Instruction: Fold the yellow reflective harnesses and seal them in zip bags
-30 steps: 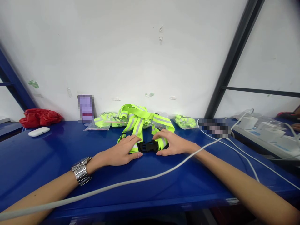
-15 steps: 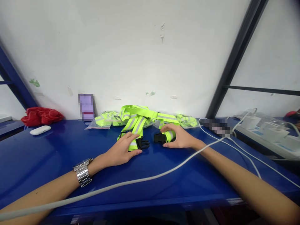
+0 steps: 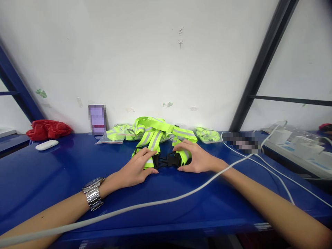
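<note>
White cable (image 3: 145, 204) runs across the view nearer than both hands, overlapping the two forearms; the buckle area is clear of it. Left of the left hand (image 3: 138, 168), on the blue table (image 3: 166, 188): white case (image 3: 47, 145), with red bag (image 3: 48, 130) behind it. Beyond the left hand, a clear bag of yellow-green straps (image 3: 118, 132); a second such bag (image 3: 207, 134) lies beyond the right hand (image 3: 196, 158). Pale chargers (image 3: 302, 146) sit well to the right of it. Reflective harness (image 3: 155, 139) lies between the hands and heaped just beyond them: yellow-green webbing, silver stripe, looped and twisted. Left fingers grip its strap beside the pronged buckle half (image 3: 157, 161); right thumb and fingers pinch the strap at the socket half (image 3: 173, 159). Prongs point into the socket mouth, their shafts visible, not fully seated.
</note>
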A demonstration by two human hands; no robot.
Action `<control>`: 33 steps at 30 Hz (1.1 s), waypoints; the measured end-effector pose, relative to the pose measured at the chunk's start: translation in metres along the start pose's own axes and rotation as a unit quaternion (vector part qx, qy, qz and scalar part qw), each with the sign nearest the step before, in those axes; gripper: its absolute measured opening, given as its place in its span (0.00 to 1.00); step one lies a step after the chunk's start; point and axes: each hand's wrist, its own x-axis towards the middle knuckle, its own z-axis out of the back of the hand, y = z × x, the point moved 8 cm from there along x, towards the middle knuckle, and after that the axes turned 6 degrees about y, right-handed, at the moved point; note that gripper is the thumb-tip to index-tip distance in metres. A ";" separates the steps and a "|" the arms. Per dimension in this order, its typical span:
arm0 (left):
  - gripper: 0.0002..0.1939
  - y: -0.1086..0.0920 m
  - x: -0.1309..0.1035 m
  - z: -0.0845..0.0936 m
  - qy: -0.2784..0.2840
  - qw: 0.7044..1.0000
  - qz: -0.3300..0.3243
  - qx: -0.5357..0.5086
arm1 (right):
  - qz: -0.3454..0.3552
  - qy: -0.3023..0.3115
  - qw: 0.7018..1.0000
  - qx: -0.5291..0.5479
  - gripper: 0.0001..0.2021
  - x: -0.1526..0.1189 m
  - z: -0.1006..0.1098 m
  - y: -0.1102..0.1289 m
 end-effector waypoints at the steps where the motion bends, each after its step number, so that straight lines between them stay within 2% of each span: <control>1: 0.29 0.000 0.000 0.000 -0.001 1.000 0.000 0.002 | -0.004 0.005 1.000 -0.008 0.26 0.000 0.000 0.001; 7: 0.29 -0.006 0.002 0.002 -0.008 1.000 -0.008 0.016 | -0.022 0.033 0.998 -0.046 0.28 0.001 -0.004 0.009; 10: 0.29 -0.007 0.003 0.002 -0.012 1.000 -0.007 0.008 | -0.016 0.027 0.999 -0.036 0.28 0.003 -0.006 0.015; 15: 0.29 -0.016 0.005 0.002 -0.021 0.998 -0.058 0.018 | 0.018 0.009 1.000 -0.019 0.25 0.006 -0.011 0.021; 18: 0.30 -0.026 0.004 0.011 -0.068 0.992 -0.076 0.079 | 0.010 -0.027 1.000 -0.005 0.26 0.007 -0.007 0.015; 20: 0.27 -0.039 0.000 0.024 -0.141 0.976 -0.085 0.144 | -0.003 -0.059 0.998 0.035 0.25 0.008 0.000 0.008; 22: 0.17 -0.061 -0.008 0.032 -0.190 0.958 -0.119 0.178 | -0.015 -0.094 0.991 0.095 0.23 0.008 0.007 0.002; 23: 0.11 -0.072 -0.010 0.031 -0.182 0.958 -0.144 0.171 | -0.020 -0.112 0.985 0.128 0.22 0.007 0.011 0.000; 25: 0.11 -0.086 -0.008 0.020 -0.098 0.975 -0.169 0.109 | -0.031 -0.149 0.970 0.190 0.21 0.005 0.018 -0.003; 26: 0.12 -0.087 -0.004 0.013 -0.047 0.985 -0.156 0.064 | -0.034 -0.165 0.962 0.215 0.21 0.003 0.020 -0.004; 28: 0.13 -0.077 0.004 0.001 0.019 0.995 -0.091 -0.035 | -0.031 -0.186 0.949 0.252 0.21 0.002 0.024 -0.004; 29: 0.16 -0.068 0.009 -0.001 0.025 0.994 -0.056 -0.090 | -0.025 -0.189 0.946 0.261 0.21 0.001 0.025 -0.002; 31: 0.23 -0.049 0.019 -0.005 0.012 0.974 -0.011 -0.225 | -0.005 -0.186 0.947 0.262 0.21 0.002 0.027 0.003; 33: 0.24 -0.034 0.027 -0.010 0.009 0.924 0.008 -0.383 | 0.014 -0.177 0.955 0.238 0.20 0.002 0.029 0.009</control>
